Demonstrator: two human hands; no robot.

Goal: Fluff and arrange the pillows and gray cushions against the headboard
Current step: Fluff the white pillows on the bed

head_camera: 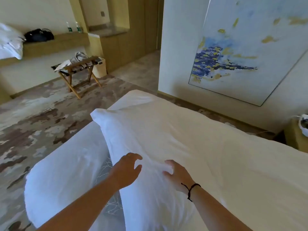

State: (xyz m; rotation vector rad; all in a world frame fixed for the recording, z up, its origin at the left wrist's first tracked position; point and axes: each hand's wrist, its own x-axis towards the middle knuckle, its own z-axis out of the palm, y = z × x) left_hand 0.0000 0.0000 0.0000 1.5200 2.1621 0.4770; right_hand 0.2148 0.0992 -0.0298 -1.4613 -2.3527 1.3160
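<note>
While I look down from the head camera, I see my left hand (126, 170) over the near end of the long white pillow (133, 147). Its fingers (133, 155) are spread and curved, with a gap between thumb and fingers, and they hold nothing; I cannot tell if they touch the cloth. My right hand (176, 175) is just beside it, and its fingers (168, 165) are curled into the pillow cover and bunch the cloth up. A dark string band (191, 189) goes round that wrist.

The pillow lies on the left side of the bed (233, 164). Its long side runs away from me, from near my arms up toward the far left, and its far corner points at the floor (41, 117). A second white pillow (63, 180) lies left of it, lower, at the edge of the bed. Between the two I see a gray cushion (108, 174) with thin white lines on it, mostly hidden.

Far off stand a folding wooden rack (80, 70) with cloth on it, a black bag (39, 35) on a shelf, and a big blue and yellow painting (241, 47) on the wall.
</note>
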